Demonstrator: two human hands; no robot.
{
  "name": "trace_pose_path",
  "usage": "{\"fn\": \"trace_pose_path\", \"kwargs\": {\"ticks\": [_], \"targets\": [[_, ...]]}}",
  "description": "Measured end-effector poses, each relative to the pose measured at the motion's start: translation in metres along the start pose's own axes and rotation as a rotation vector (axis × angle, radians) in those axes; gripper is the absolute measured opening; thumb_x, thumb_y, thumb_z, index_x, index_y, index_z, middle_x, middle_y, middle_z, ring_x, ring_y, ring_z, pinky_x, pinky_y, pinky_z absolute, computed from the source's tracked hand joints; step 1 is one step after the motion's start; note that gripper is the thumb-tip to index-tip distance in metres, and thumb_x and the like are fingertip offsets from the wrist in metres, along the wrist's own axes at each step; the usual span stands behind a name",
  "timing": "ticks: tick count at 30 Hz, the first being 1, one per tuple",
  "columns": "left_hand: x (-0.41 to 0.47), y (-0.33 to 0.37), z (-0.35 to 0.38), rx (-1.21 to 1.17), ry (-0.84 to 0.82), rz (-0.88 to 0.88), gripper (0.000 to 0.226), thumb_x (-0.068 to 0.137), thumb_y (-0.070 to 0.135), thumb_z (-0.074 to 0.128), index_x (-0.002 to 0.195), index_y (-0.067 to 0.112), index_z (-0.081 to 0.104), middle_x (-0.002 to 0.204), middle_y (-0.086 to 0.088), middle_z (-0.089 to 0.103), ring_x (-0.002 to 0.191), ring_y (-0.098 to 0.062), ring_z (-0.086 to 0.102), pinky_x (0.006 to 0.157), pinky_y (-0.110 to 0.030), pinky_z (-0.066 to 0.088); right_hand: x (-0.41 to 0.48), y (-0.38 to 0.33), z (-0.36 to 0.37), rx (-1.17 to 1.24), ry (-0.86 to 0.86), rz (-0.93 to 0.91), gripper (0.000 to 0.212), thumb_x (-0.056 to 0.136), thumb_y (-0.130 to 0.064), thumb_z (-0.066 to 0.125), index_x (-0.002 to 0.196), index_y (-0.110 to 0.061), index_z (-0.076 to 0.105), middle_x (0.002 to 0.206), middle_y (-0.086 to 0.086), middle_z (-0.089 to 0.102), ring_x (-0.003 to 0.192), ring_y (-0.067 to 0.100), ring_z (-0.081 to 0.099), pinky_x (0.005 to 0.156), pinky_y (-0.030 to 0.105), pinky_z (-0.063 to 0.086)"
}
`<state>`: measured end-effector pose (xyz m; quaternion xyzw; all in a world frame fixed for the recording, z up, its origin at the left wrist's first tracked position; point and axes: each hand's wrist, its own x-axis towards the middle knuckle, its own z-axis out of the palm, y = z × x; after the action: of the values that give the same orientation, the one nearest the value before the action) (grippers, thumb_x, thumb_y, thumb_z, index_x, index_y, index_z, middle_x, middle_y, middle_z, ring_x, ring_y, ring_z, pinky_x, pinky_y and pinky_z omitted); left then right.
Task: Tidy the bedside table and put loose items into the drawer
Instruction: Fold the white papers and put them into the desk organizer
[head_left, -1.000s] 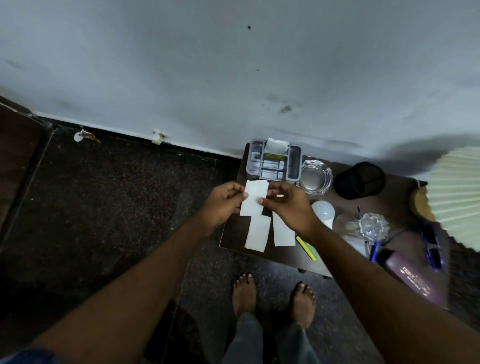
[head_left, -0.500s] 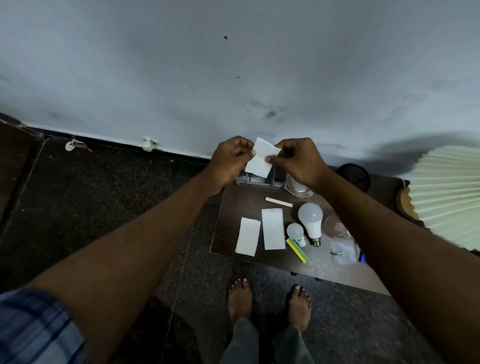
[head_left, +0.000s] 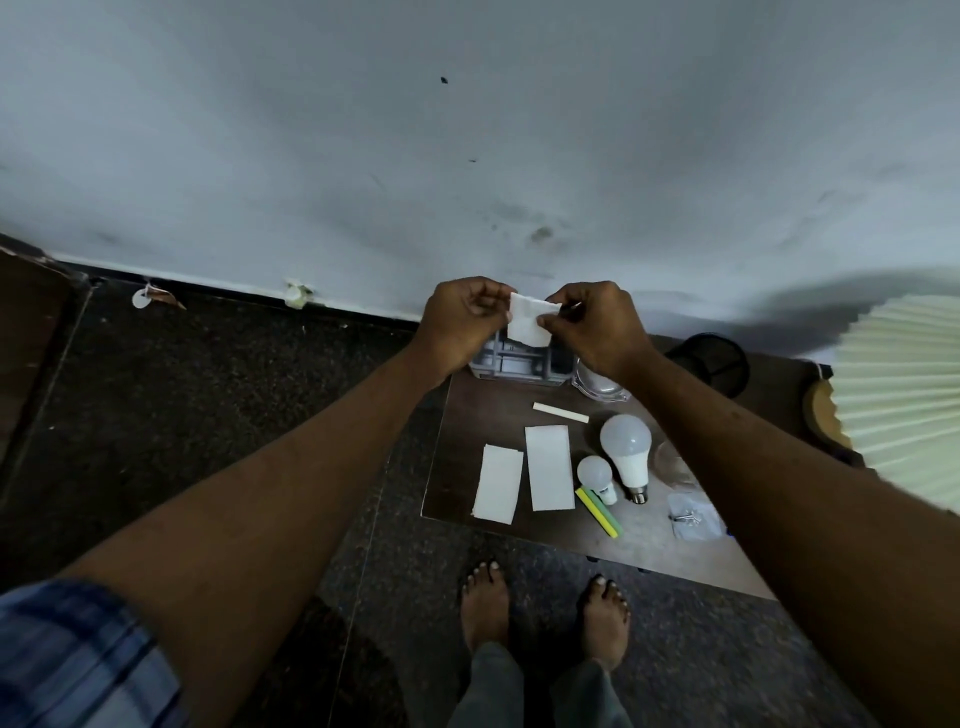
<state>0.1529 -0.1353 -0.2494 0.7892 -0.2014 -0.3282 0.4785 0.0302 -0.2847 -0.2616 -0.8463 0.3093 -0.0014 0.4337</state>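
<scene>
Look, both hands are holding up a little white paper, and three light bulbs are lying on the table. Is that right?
Not quite: the head view shows only two lying on the table, a big light bulb and a small light bulb, not three. The left hand and right hand do hold up the little white paper.

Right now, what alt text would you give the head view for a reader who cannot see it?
A person's left hand and right hand pinch a small white paper between them above a dark bedside table. On it lie a white slip, another slip beside it, a large bulb, a small bulb and a grey compartment tray.
</scene>
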Motion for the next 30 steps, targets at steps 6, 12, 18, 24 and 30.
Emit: {"fn": "trace_pose_path", "kwargs": {"ticks": [6, 12, 18, 24, 30], "targets": [[0.001, -0.009, 0.005, 0.092, 0.029, 0.014, 0.025, 0.080, -0.001, 0.076, 0.104, 0.007, 0.077, 0.095, -0.011, 0.077, 0.084, -0.022, 0.074, 0.080, -0.027, 0.062, 0.003, 0.006, 0.010, -0.005, 0.011, -0.005, 0.015, 0.086, -0.018, 0.079, 0.101, -0.019, 0.078, 0.080, -0.007, 0.071, 0.067, -0.003, 0.061, 0.055, -0.001, 0.039], [0.002, -0.020, 0.012, 0.193, 0.119, 0.023, 0.022, 0.082, 0.006, 0.077, 0.103, 0.005, 0.077, 0.103, -0.007, 0.077, 0.086, -0.014, 0.072, 0.070, -0.002, 0.049, 0.005, 0.008, 0.021, -0.053, -0.022, -0.011, 0.018, 0.086, -0.019, 0.079, 0.104, -0.022, 0.077, 0.087, -0.006, 0.071, 0.071, 0.001, 0.062, 0.065, 0.015, 0.051], [0.004, -0.028, 0.016, 0.226, 0.125, 0.004, 0.023, 0.082, 0.009, 0.079, 0.104, 0.006, 0.077, 0.102, -0.008, 0.077, 0.085, -0.010, 0.068, 0.071, -0.003, 0.048, 0.005, 0.008, 0.024, -0.086, -0.014, -0.072, 0.015, 0.085, -0.019, 0.077, 0.097, -0.029, 0.075, 0.070, -0.023, 0.058, 0.063, -0.003, 0.057, 0.059, 0.015, 0.041], [0.005, -0.028, 0.016, 0.242, 0.127, 0.032, 0.023, 0.083, 0.006, 0.075, 0.106, 0.008, 0.078, 0.103, -0.006, 0.077, 0.087, -0.008, 0.069, 0.081, -0.010, 0.052, 0.005, 0.008, 0.028, -0.106, -0.016, -0.068, 0.011, 0.087, -0.020, 0.076, 0.098, -0.021, 0.075, 0.088, -0.005, 0.071, 0.080, 0.014, 0.065, 0.078, 0.036, 0.058], [0.003, -0.028, 0.017, 0.242, 0.148, 0.094, 0.022, 0.083, 0.002, 0.073, 0.104, 0.008, 0.078, 0.105, -0.006, 0.077, 0.091, -0.006, 0.068, 0.078, 0.003, 0.046, 0.001, 0.004, 0.028, -0.169, 0.018, -0.119, 0.014, 0.089, -0.017, 0.071, 0.102, -0.019, 0.076, 0.096, 0.002, 0.074, 0.087, 0.022, 0.067, 0.079, 0.042, 0.057]]}}
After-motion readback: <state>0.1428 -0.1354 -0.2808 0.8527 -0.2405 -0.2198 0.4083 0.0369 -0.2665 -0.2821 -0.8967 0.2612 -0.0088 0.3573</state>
